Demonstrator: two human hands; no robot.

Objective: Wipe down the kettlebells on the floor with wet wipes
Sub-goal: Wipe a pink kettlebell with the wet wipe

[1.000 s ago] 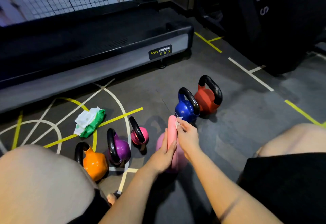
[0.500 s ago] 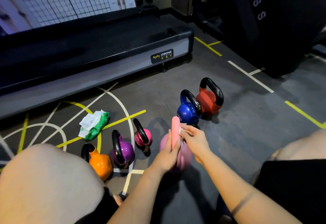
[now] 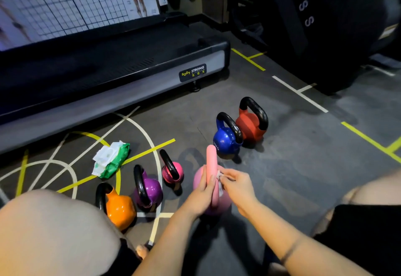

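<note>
While the left hand [image 3: 202,193] grips the handle of the pink kettlebell [image 3: 211,160] to steady it, the right hand [image 3: 238,185] pinches a small white wet wipe [image 3: 220,178] against the handle's right side. The bell stands upright on the floor [image 3: 293,167]. A good pass likely runs the wipe round the whole loop, shifting the steadying grip so nothing is missed.

Beyond the pink kettlebell stand the blue kettlebell [image 3: 225,143] and red kettlebell [image 3: 250,127]. To its left are the magenta kettlebell [image 3: 173,172], purple kettlebell [image 3: 148,191], orange kettlebell [image 3: 119,207] and wipe pack [image 3: 111,159]. Farther beyond lies a treadmill [image 3: 108,69]. The floor is dark matting with painted lines.
</note>
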